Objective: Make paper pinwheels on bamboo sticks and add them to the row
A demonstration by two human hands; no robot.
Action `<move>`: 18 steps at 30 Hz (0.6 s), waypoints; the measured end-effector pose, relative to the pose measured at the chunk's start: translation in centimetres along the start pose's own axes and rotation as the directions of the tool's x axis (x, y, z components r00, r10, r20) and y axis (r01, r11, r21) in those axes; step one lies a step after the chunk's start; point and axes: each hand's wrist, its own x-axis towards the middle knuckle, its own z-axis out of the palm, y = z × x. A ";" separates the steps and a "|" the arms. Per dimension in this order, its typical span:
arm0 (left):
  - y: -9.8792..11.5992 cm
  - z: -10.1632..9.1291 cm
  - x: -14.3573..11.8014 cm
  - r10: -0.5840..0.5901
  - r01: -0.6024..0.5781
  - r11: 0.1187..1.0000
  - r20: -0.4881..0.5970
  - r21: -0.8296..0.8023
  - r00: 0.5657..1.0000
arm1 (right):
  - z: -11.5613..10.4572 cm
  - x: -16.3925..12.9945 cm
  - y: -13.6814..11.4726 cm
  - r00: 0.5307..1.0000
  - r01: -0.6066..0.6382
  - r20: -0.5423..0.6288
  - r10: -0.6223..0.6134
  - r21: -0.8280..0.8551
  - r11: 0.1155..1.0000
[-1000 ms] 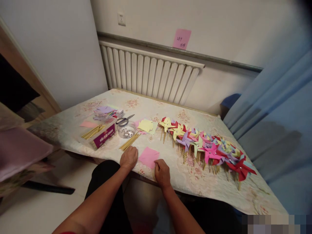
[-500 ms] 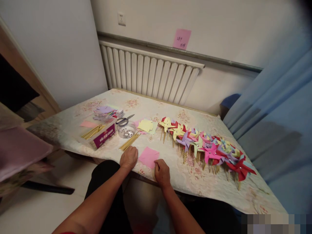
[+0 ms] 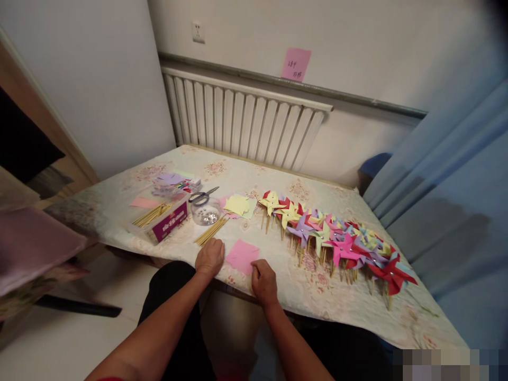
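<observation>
A square of pink paper (image 3: 242, 256) with cuts running in from its corners lies flat near the table's front edge, between my hands. My left hand (image 3: 210, 257) rests curled into a loose fist on the table edge, left of the paper; nothing shows in it. With thumb and finger together, my right hand (image 3: 264, 281) is at the paper's lower right corner and appears to pinch it. Just beyond my left hand lie several thin wooden sticks (image 3: 211, 231). Behind them stands a clear round dish (image 3: 206, 212) of small shiny fasteners.
Scissors (image 3: 203, 196) lie behind the dish. A purple-labelled box (image 3: 170, 225) holds more sticks at left. Coloured paper squares (image 3: 237, 205) are stacked beyond the pink one. Many finished paper pinwheels (image 3: 343, 248) stand on the right. A radiator (image 3: 246, 116) is behind the table (image 3: 273, 301).
</observation>
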 end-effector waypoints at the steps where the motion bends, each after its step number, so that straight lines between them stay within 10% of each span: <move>1: 0.0 0.0 0.0 0.004 -0.004 1.000 -0.003 -0.002 1.000 | 0.0 0.0 0.0 1.000 0.001 0.001 -0.001 0.000 1.000; 18: 0.0 0.1 -0.1 -0.007 0.007 1.000 0.001 -0.007 1.000 | 0.0 0.0 0.0 1.000 -0.001 0.001 0.001 -0.002 1.000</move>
